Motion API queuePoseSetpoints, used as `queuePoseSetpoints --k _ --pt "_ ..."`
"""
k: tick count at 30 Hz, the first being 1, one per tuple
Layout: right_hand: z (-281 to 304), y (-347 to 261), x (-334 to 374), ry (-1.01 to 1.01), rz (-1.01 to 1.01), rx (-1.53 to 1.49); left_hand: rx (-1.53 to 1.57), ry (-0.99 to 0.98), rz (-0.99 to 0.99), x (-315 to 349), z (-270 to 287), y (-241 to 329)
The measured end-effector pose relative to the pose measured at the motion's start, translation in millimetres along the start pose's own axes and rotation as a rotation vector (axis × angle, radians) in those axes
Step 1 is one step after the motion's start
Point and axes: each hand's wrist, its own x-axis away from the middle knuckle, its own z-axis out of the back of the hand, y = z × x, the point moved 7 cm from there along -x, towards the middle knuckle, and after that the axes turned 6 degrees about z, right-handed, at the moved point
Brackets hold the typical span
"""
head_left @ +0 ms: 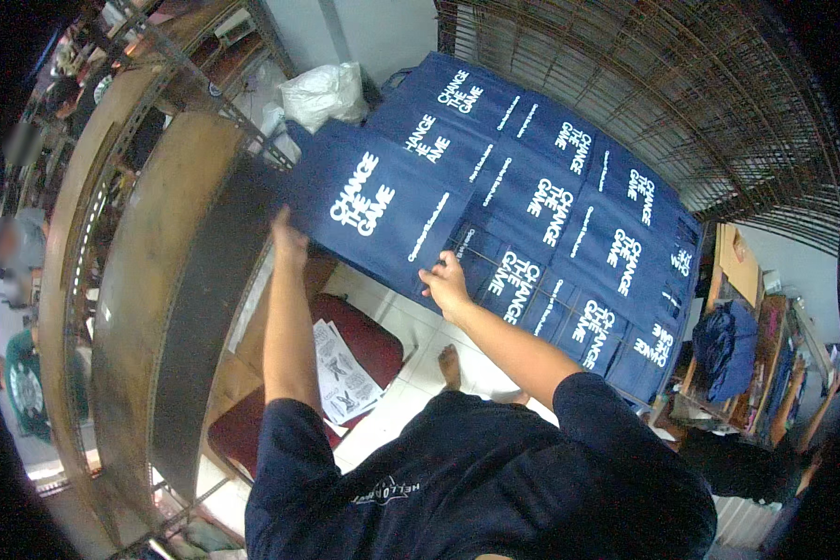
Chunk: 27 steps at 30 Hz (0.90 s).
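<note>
Both of my hands hold a navy blue cloth tote bag [308,187] with white lettering, stretched flat and slightly tilted. My left hand [290,235] is closed on its left edge, the fingers partly blurred. At the near right corner, my right hand [446,283] pinches the cloth between thumb and fingers. Several matching navy bags [509,201] lie in overlapping rows beyond and to the right. The held bag covers part of the row behind it; whether it touches those bags I cannot tell.
Wire racks [663,84] rise at the far right. A white plastic sack [322,96] sits behind the bags. Printed sheets [345,373] lie on a dark red chair [369,336]. Long wooden shelves [131,308] stand left; a shelf with folded navy cloth [726,341] stands right. People are at far left.
</note>
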Motion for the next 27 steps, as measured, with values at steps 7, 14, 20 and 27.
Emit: queuePoseSetpoints --k 7,14,20,27 --pt "14 55 -11 0.046 -0.229 0.071 -0.381 0.475 -0.001 31 29 -75" --pt "21 60 -16 0.09 -0.232 0.033 -0.504 0.323 -0.05 30 6 -64" --pt "26 51 -17 0.107 -0.214 0.067 -0.486 0.363 -0.062 26 10 -69" --pt "41 50 -10 0.098 -0.176 0.091 -0.488 0.32 -0.082 21 15 -74"
